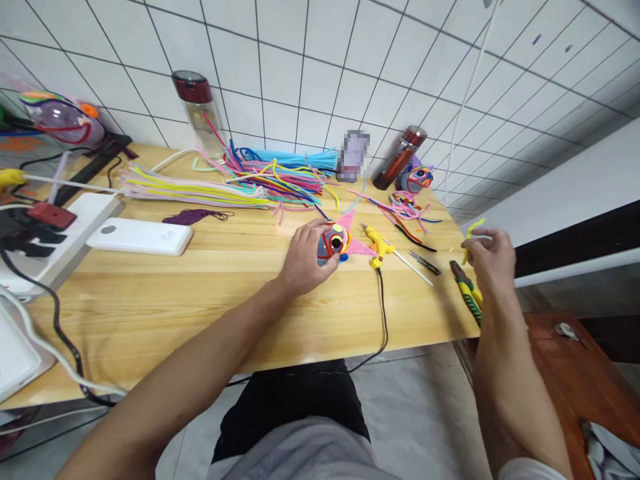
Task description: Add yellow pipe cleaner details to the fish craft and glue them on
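My left hand is wrapped round a small grey craft fish on the table. The fish has red trim, a round black-and-white eye and pink fins, and my palm hides part of its body. At the table's right edge my right hand pinches a short yellow pipe cleaner, held a little above the surface. A yellow glue gun lies just right of the fish, with a white glue stick in its back end. Below my right hand are green-and-yellow pliers; small black snips lie beside the glue gun.
Bundles of coloured pipe cleaners lie along the back. Behind them stand a clear bottle, a phone and a red-brown flask. Another craft fish sits at back right. A power bank, power strip and cables occupy the left.
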The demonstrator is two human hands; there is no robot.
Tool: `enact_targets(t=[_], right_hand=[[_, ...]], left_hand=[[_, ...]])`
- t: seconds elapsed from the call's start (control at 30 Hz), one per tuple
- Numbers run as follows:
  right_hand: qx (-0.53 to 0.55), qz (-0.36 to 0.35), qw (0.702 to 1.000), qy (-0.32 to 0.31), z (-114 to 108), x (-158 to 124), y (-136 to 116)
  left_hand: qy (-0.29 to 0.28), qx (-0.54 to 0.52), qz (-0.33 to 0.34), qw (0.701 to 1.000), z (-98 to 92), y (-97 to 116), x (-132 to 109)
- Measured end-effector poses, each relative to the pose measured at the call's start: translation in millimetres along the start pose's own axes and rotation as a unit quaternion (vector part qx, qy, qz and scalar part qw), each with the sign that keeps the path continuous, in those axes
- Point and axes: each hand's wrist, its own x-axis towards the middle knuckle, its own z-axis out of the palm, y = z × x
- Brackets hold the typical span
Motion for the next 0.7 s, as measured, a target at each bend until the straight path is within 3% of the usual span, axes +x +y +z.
enact_targets(t=[0.07, 0.17, 0.3, 0.43, 0.53, 0.7], right_hand=[[0.061, 0.051, 0.997, -0.01, -3.1, -24.3, -22.5], [0.086, 0.015, 0.994, -0.068, -10.8, -56.7, -51.4], [-0.004, -0.135, 0.987, -0.089, -20.8, -84.1, -72.5], [-0.085, -0.311, 0.945, -0.048, -22.5, -105.1, -93.1], [-0.073, -0.383, 0.919, -0.062, -15.9, -124.7, -114.8], [-0.029, -0.38, 0.919, -0.101, 22.3, -156.5, -146.0]], left_hand=[[-0.001, 0.004, 0.0, 1.0, -0.2, 0.3, 0.5], [-0.008, 0.007, -0.005, 1.0, -1.2, 0.8, 1.3], [-0.024, 0.004, -0.022, 0.999, -2.7, 1.3, 2.2], [-0.026, 0.0, -0.029, 0.999, -2.7, 2.0, 2.3], [-0.024, 0.001, -0.034, 0.999, -2.0, 3.1, 2.5], [-0.028, 0.01, -0.04, 0.999, -0.8, 4.3, 3.0]])
